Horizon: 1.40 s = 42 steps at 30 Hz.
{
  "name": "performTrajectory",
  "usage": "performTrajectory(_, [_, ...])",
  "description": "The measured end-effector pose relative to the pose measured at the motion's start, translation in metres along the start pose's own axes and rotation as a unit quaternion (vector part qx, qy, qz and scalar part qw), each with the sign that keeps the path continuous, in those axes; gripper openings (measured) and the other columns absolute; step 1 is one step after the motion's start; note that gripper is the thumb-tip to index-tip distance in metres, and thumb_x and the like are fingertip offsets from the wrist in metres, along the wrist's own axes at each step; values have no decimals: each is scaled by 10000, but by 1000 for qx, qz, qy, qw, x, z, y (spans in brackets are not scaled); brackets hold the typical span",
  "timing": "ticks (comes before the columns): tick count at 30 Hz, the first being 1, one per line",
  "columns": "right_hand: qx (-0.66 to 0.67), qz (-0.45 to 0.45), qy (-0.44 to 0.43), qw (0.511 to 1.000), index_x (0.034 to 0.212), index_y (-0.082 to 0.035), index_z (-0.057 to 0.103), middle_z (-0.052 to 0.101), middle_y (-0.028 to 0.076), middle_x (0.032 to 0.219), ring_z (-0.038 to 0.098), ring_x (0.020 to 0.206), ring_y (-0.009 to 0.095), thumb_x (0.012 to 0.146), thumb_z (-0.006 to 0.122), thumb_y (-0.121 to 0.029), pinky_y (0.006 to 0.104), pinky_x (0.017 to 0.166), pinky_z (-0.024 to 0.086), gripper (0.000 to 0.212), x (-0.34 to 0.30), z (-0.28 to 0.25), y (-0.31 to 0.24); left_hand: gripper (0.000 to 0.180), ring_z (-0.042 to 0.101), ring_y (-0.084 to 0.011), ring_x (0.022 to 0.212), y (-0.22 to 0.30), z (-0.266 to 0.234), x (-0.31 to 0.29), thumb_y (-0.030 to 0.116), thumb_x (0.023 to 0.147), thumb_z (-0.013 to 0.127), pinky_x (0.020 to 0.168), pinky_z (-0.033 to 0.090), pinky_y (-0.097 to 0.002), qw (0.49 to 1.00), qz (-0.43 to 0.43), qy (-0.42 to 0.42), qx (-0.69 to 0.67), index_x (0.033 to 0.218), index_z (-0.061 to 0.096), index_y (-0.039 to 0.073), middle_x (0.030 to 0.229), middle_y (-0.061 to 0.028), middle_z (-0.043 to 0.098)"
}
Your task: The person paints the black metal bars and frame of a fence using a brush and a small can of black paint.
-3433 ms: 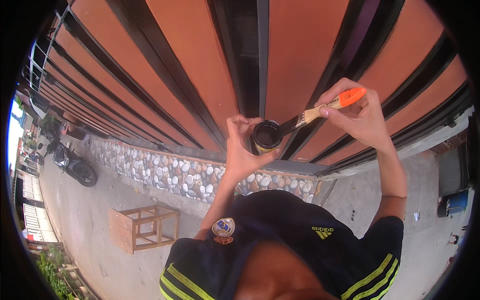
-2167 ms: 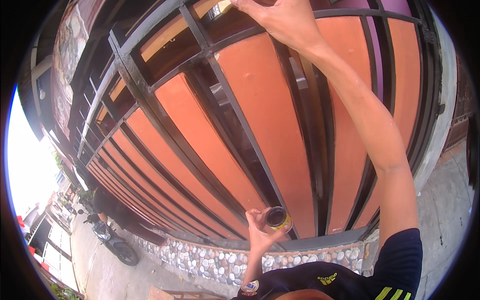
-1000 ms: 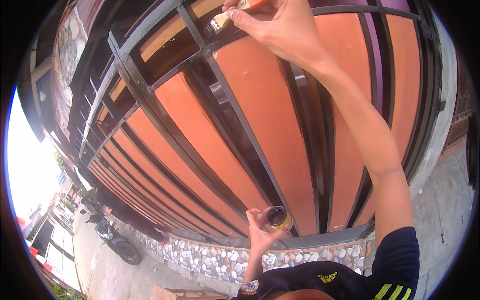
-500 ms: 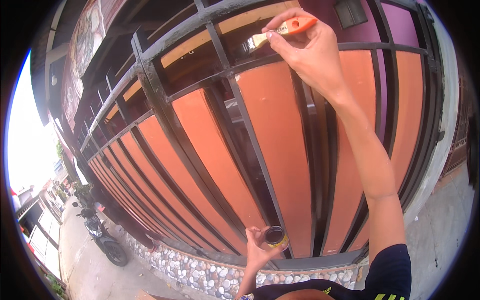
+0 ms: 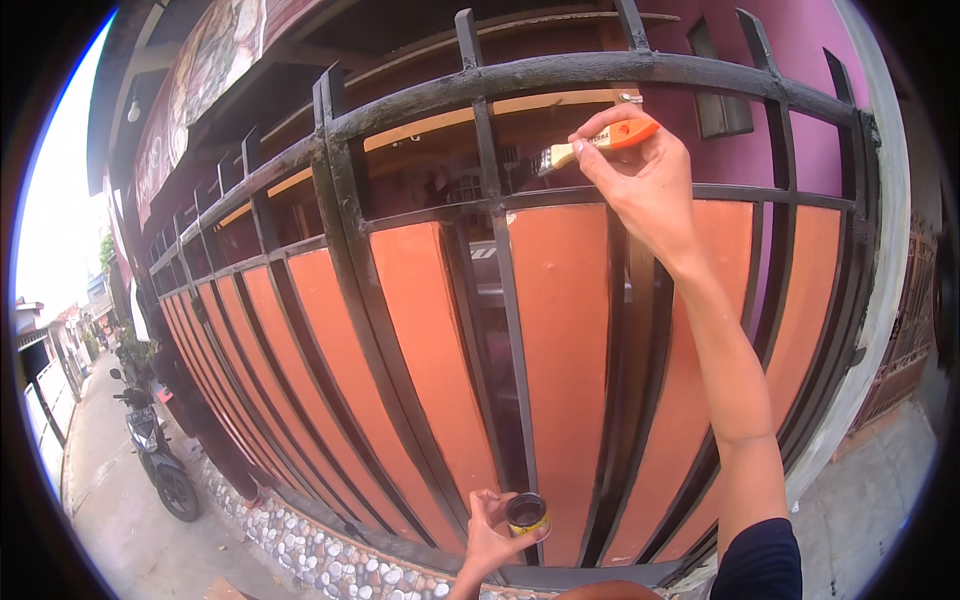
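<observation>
My right hand is closed round a paintbrush with an orange-tipped handle and a metal ferrule. Its dark bristles point left and slightly down, close to a black upright of the metal fence, just above the lower crossbar. Whether they touch the metal I cannot tell. Low in the picture, my left hand grips a small open can with a yellow band and dark liquid inside. The can is held upright in front of the fence's foot.
Orange panels fill gaps between the black bars. Short spikes rise above the top rail. Along the base runs a pebbled strip. A motorcycle stands in the lane at left. Behind the fence is a purple wall.
The view has tilted upward, bringing the fence's top rail and spikes into sight. The brush has come down and left, nearer the upright's joint with the lower crossbar. Both hands keep their holds.
</observation>
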State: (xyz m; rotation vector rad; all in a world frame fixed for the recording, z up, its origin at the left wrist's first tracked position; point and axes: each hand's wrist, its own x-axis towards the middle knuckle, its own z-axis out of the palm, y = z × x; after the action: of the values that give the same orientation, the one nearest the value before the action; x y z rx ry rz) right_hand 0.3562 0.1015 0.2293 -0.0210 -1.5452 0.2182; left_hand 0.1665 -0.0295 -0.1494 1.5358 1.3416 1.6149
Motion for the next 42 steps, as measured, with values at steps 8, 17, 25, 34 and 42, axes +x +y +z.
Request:
performTrajectory(8, [9, -61, -13, 998, 921, -9, 622, 679, 32, 821, 667, 812, 78, 869, 675, -14, 199, 702, 519, 75, 1, -3, -15, 808, 639, -243, 1027, 17, -28, 34, 186, 609, 912, 955, 471, -376, 998, 29, -42, -36, 1062, 253, 71, 1073, -191, 608])
performTrajectory(17, [-34, -1, 15, 999, 953, 3, 608, 651, 29, 852, 644, 775, 73, 861, 682, 6, 188, 677, 517, 118, 23, -16, -23, 808, 625, -247, 1036, 76, -66, 81, 28, 585, 850, 940, 491, -376, 988, 40, -138, -59, 1085, 223, 123, 1058, -190, 608])
performTrajectory(25, [-75, 18, -19, 997, 962, 12, 607, 657, 65, 855, 665, 802, 117, 860, 701, -30, 237, 722, 565, 145, 30, -13, -21, 853, 615, -252, 1007, 91, -67, 93, 41, 550, 867, 917, 481, -376, 985, 42, -111, -123, 1107, 229, 142, 1023, -174, 616])
performTrajectory(34, [-40, 126, -99, 986, 1014, 7, 628, 678, 142, 945, 698, 868, 212, 922, 640, -236, 305, 808, 579, 259, 54, -29, 3, 801, 638, -261, 1019, 70, -78, 77, 2, 600, 831, 898, 515, -384, 978, 76, -141, -135, 1114, 231, 130, 1082, -203, 600])
performTrajectory(42, [-14, 161, -55, 985, 956, -15, 597, 685, 106, 823, 690, 720, 147, 939, 631, -215, 257, 645, 570, 203, 51, -23, -8, 818, 631, -241, 1002, 51, -92, 68, 7, 572, 839, 888, 510, -366, 980, 85, -124, -131, 1116, 241, 129, 1039, -180, 616])
